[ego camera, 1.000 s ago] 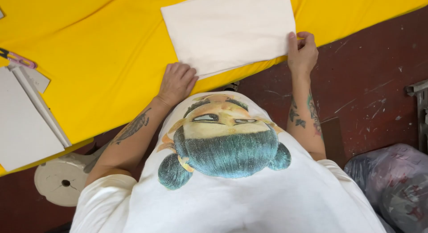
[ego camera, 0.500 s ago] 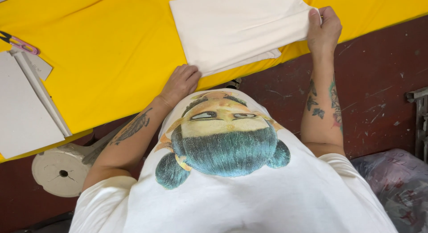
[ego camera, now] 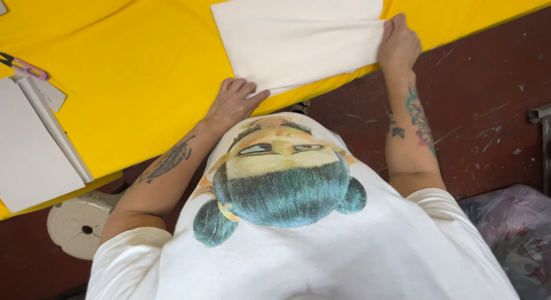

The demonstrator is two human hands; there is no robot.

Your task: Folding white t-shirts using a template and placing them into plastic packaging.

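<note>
Cream folded cloth (ego camera: 298, 36) is lying on yellow table (ego camera: 132, 76); left hand (ego camera: 232, 105) pressing flat, open; right hand (ego camera: 399, 44) pinching its edge, keeping layers aligned.

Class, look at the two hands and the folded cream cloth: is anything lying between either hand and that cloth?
Nothing visible does. The left hand rests at the folded cream cloth's near corner and the right hand touches its right edge. The scissors and white boards lie far left.

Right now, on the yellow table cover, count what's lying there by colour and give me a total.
White: 2, the folded cloth and the stack of boards.
Pink: 1, the small scissors.
Total: 3 on the yellow cover.
</note>
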